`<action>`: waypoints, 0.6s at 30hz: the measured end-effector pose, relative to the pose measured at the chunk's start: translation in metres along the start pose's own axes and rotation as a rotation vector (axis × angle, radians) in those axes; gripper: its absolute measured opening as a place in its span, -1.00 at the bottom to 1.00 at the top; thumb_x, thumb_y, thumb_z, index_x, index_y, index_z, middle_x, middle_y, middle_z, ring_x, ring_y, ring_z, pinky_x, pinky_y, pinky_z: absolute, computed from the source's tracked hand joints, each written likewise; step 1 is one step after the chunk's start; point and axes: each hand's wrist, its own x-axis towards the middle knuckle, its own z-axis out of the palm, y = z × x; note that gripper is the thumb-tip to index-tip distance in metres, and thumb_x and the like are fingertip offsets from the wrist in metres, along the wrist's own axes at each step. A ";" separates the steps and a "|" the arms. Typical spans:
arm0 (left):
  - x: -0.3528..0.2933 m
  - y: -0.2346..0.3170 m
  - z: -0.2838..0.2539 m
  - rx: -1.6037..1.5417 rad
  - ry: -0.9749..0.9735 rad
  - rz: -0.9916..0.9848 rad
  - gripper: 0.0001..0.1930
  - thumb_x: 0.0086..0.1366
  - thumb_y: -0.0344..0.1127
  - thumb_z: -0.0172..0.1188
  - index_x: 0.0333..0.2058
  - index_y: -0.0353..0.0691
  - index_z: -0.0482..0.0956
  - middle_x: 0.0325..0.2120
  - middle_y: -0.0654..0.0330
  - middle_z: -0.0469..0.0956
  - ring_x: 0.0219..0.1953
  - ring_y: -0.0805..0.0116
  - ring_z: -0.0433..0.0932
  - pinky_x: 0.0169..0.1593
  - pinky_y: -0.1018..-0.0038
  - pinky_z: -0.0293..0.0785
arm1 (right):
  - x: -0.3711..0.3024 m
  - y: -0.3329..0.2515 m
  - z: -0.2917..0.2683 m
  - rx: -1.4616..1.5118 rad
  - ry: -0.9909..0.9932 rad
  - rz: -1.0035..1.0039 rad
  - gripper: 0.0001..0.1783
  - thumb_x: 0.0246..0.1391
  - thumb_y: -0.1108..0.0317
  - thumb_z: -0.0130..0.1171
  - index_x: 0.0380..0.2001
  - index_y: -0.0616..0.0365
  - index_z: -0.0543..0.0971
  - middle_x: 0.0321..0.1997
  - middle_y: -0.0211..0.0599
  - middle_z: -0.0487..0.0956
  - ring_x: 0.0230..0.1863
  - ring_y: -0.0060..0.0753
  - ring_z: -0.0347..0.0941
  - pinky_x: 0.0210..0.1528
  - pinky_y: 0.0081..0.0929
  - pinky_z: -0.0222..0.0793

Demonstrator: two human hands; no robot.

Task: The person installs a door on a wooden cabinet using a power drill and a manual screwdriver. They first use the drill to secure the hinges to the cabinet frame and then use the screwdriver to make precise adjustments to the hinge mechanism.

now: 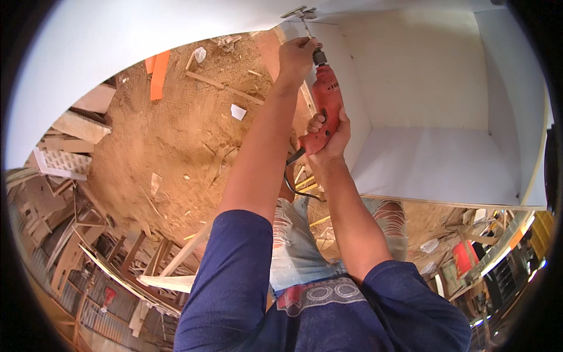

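A red corded power drill [328,97] points up toward a metal hinge [302,12] between the white door panel [152,23] and the cabinet [419,64]. My right hand [331,138] is wrapped round the drill's handle. Just ahead of the chuck [319,57], the fingers of my left hand [297,58] are closed about the thin bit [307,29]. The bit's tip reaches up to the hinge; whether a screw sits on it is too small to tell. A black cord [295,157] hangs from the drill's lower end.
Sawdust and scraps cover the brown floor [158,146]. Orange strips [158,76] and a wood stick [226,87] lie on it. Offcuts [82,126] are piled at the left. A red container [465,257] stands at the lower right. The cabinet's front edge [446,203] runs beside my right forearm.
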 end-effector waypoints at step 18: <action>0.013 -0.013 0.013 -0.081 0.059 -0.065 -0.78 0.43 -0.37 0.25 -0.19 -0.49 0.71 -0.35 0.11 0.76 -0.36 0.45 0.67 -0.24 0.50 0.60 | 0.007 0.001 -0.015 -0.006 -0.115 -0.021 -0.41 0.35 -0.25 -0.05 -0.12 0.14 0.46 -0.47 -0.46 0.44 -0.48 -0.43 0.43 -0.47 -0.34 0.49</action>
